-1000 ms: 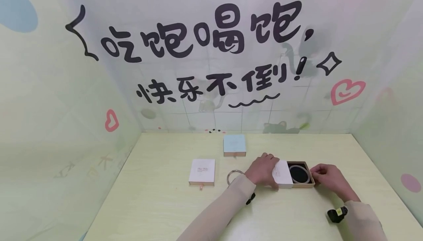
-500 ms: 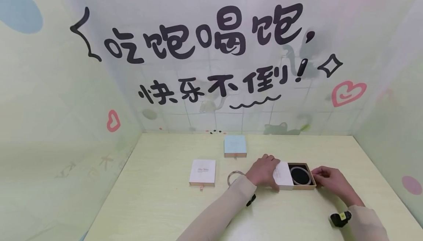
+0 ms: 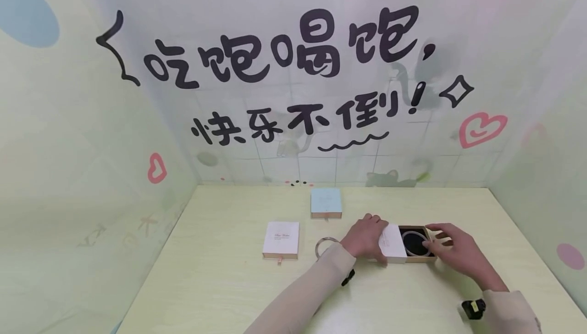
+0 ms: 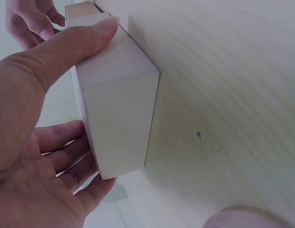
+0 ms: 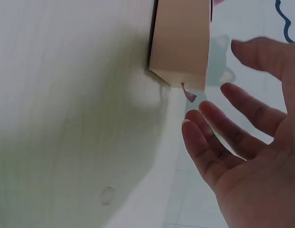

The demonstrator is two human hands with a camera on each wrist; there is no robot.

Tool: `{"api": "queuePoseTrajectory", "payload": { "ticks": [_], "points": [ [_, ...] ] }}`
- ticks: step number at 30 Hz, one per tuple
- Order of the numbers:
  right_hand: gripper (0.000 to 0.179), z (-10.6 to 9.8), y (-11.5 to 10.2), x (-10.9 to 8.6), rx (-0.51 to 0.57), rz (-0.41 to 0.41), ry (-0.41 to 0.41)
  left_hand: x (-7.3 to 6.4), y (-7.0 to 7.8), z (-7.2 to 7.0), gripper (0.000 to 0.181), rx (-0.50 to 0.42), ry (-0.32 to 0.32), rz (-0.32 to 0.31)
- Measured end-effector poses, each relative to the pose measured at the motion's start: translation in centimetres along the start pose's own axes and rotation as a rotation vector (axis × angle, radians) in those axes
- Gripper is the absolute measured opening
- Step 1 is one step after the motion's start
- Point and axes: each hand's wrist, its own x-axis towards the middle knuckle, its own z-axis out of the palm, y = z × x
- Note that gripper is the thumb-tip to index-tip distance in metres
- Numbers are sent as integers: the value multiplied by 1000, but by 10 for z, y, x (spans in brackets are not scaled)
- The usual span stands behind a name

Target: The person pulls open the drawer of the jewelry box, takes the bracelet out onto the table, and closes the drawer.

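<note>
A white slide-out box [image 3: 393, 245] lies on the table, its tan drawer [image 3: 421, 259] pulled partly out to the right. Inside the drawer a bangle [image 3: 404, 245] rings a black insert [image 3: 415, 244]. My left hand [image 3: 364, 236] grips the white sleeve from its left end; in the left wrist view the thumb lies along one side and the fingers touch the other. Over the drawer's right end hovers my right hand [image 3: 458, 250], thumb and fingers spread. The right wrist view shows a small ribbon tab [image 5: 189, 95] hanging loose from the drawer, apart from the fingers.
A second bangle [image 3: 327, 239] lies beside my left wrist, partly hidden by the sleeve cuff. Another white box [image 3: 281, 237] stands shut at the left, and a light blue box [image 3: 326, 200] behind. Printed curtains enclose the table [image 3: 206, 273].
My right hand has left the drawer's right end, moving up and left over it with the fingers opening. The left hand stays on the sleeve; the drawer keeps its position.
</note>
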Motion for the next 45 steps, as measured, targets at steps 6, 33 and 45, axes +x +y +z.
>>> {"api": "queuePoseTrajectory", "payload": {
  "ticks": [6,33,45],
  "points": [
    [50,2,-11,3,-112,-210,55,1,-1,0,91,1,5,-2],
    [40,10,-45,32,-257,-247,-196,2,-1,5,89,-11,7,-11],
    [41,17,-36,26,-267,-269,-22,4,-3,8,90,-14,15,-13]
  ]
}}
